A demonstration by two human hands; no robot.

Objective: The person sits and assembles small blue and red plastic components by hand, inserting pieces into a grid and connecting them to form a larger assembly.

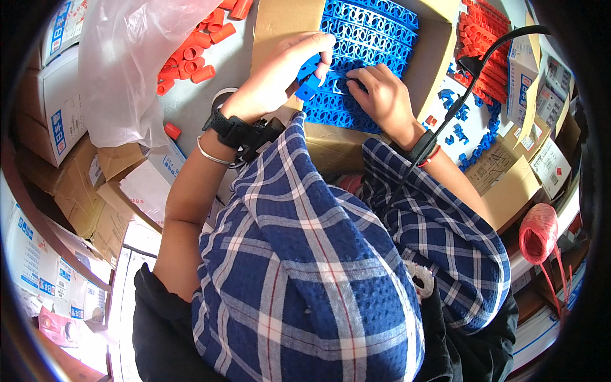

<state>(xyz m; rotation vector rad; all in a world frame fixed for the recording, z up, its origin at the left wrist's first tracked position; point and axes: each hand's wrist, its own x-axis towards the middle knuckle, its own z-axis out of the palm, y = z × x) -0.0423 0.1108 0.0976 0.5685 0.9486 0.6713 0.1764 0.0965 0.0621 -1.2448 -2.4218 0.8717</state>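
Note:
A cardboard box (286,19) in front of me holds rows of blue plastic clips (369,28), round-holed and packed side by side. Over the box's left side, my left hand (280,73) is closed around a few loose blue plastic clips (309,87), which show below its fingertips. My right hand (382,95) rests on the packed rows, toward the right. Its fingers are curled down, with thumb and forefinger close together; whatever is between them is hidden.
Red plastic tubes (194,54) lie on the left beside a clear plastic bag (121,76). Right of the box are red plastic strips (484,48) and scattered blue clips (455,108). A black cable (455,105) crosses over my right wrist. Pink twine (538,232) hangs at the right. Cartons (60,108) stand at both sides.

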